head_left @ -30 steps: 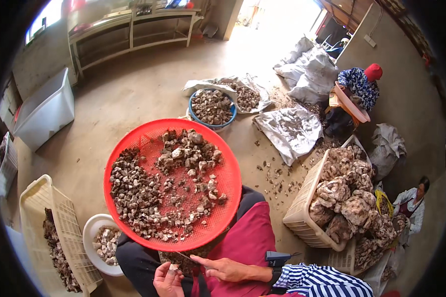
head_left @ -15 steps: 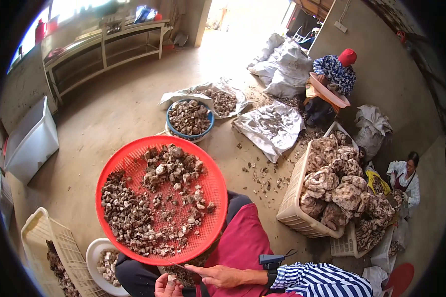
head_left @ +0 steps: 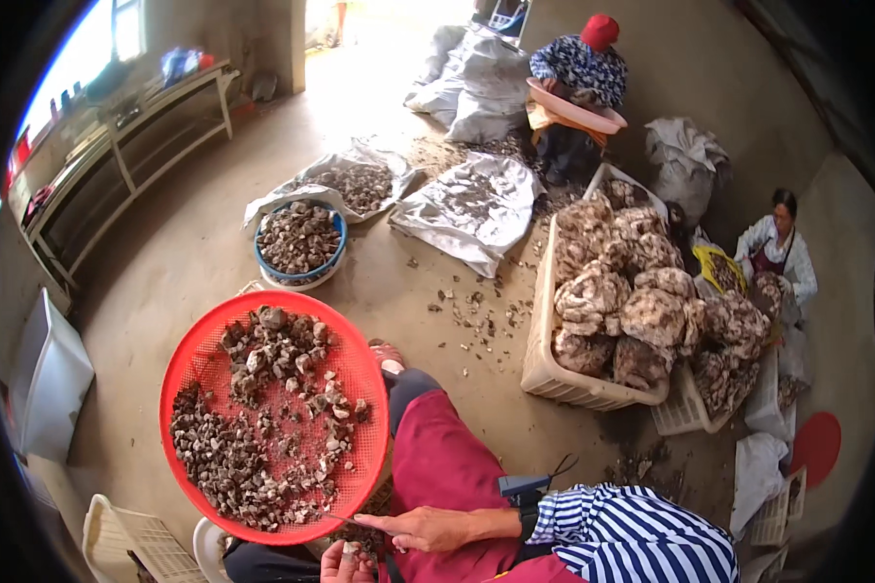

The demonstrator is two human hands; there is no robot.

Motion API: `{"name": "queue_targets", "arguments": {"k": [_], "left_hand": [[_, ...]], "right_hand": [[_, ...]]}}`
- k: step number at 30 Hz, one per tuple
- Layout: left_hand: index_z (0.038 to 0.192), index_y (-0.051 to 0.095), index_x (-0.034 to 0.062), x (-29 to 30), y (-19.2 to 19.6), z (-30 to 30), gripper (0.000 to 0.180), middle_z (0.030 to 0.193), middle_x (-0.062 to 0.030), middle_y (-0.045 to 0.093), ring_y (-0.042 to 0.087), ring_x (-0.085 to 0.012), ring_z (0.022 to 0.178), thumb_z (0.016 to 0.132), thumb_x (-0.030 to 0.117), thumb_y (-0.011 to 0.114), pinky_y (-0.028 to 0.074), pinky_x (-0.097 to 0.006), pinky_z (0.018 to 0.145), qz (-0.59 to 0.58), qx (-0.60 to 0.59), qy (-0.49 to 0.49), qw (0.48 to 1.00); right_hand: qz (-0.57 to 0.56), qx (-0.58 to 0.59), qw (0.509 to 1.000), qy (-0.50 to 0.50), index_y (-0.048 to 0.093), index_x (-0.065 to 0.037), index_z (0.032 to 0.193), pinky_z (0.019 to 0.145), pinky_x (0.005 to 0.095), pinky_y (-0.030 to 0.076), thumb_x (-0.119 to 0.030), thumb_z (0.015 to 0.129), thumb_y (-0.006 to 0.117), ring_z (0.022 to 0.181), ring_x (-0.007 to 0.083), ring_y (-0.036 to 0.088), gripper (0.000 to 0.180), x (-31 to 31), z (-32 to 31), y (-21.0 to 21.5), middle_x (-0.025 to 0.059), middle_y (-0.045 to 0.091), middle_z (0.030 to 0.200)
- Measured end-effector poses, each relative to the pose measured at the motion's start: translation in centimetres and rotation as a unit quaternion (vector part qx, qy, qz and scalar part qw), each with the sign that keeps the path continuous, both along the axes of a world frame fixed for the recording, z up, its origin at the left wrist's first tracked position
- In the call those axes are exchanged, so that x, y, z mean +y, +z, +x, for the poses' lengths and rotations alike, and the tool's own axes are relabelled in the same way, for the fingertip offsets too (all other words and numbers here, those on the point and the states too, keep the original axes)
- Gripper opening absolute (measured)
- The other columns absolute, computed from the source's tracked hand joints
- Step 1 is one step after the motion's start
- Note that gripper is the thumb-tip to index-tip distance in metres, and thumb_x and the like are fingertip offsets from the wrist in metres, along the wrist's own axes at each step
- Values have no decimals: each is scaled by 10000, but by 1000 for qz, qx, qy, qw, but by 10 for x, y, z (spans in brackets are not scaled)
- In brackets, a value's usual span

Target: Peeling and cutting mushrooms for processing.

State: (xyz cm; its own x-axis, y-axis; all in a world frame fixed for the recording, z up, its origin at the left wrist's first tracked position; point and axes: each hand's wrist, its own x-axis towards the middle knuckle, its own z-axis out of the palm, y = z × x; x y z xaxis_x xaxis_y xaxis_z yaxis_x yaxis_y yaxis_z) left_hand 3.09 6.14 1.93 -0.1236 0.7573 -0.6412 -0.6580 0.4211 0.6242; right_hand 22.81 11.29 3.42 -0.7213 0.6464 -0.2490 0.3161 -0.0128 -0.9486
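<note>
At the bottom edge, my left hand (head_left: 345, 568) pinches a small pale chunk (head_left: 352, 549), perhaps a piece of fungus, between thumb and fingers. Just to its right, my right hand (head_left: 426, 528) is closed, its index finger stretched along what looks like a thin knife (head_left: 343, 519); the handle is hidden in the palm. The blade tip points left, near the rim of a round red mesh tray (head_left: 371, 389). Many brown and whitish chunks (head_left: 238, 464) lie spread over this tray, which rests by my knees.
Right of me stands a cream crate (head_left: 544, 361) full of large brownish-white clumps (head_left: 593, 296). A blue basin (head_left: 338, 248) of chunks sits beyond the tray, near white sacks (head_left: 481, 83). Two people work at the right, one with a pink tray (head_left: 578, 109). A white basin (head_left: 207, 549) is lower left.
My view has turned toward the right, so the tray, crate and people appear further left. Both hands stay close together, still holding the chunk and the thin knife.
</note>
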Motion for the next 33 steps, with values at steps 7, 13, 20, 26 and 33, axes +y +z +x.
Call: {"name": "queue_targets", "arguments": {"k": [7,13,20,26,33], "left_hand": [[1071,539,12,-8,4,4,256,959,-125,616,611,-225,817,832,46,626,526,-316,705,9,6,9,1000],[1097,516,0,-15,2,7,260,1001,-163,609,620,-248,857,847,19,583,530,-314,732,1,35,-16,999],[1093,514,-10,-12,-11,7,263,1005,-175,609,625,-254,864,840,5,583,531,-309,738,9,8,-16,1000],[1139,490,-13,-21,-20,0,276,1043,-177,609,625,-266,901,867,18,528,536,-322,743,20,41,-34,998],[1141,489,-11,-17,-15,2,283,1046,-177,610,627,-269,905,861,5,519,526,-324,767,-1,-8,-4,1000]], "right_hand": [[94,38,995,-7,72,-133,1452,676,435,461,-90,885,414,714,346,591,664,-11,7,-24,178,580,783],[83,50,995,9,84,-141,1451,699,440,456,-81,864,428,756,380,585,683,-13,9,-32,226,585,856],[116,59,991,12,122,-135,1446,738,438,455,-73,857,441,822,380,587,672,-11,13,-31,227,584,928],[54,48,997,38,130,-131,1447,804,423,451,-74,857,488,902,361,576,692,-13,11,-26,217,582,1025],[103,81,991,37,155,-133,1445,836,403,447,-76,859,480,980,354,556,672,-14,7,-30,202,557,1118]]}}
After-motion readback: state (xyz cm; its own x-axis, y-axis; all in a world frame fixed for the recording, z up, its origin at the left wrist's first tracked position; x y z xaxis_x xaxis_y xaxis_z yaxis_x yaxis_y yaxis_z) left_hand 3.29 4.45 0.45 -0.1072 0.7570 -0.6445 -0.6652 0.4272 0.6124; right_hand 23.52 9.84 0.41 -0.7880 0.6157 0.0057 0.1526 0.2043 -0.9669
